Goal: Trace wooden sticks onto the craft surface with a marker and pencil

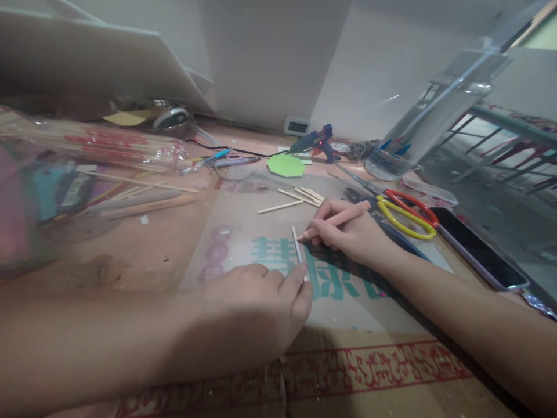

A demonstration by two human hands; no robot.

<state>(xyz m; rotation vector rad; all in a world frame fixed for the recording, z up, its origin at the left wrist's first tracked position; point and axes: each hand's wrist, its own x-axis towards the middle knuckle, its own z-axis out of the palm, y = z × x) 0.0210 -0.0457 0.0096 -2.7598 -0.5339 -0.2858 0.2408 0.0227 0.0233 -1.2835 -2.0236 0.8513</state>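
Observation:
Between the fingertips of my left hand (261,302) is the near end of a thin white stick (296,244), which lies on a translucent printed sheet. My right hand (343,232) grips a peach-coloured pen (347,215) whose tip rests at or right beside the stick's far part; whether it is a pen or a pen-shaped cutter I cannot tell. Just beyond my right hand lie several short wooden sticks (307,196) and a light green octagonal piece (286,165). Scissors (407,216) with red and yellow handles sit to the right of that hand.
At the back stand a blue glue gun (313,143) and a small digital clock (297,125). A clear plastic bottle (418,128) holding blue pieces is at the right, near a phone (481,249). Bagged long sticks (100,142) lie at the left. Cardboard (374,368) covers the front.

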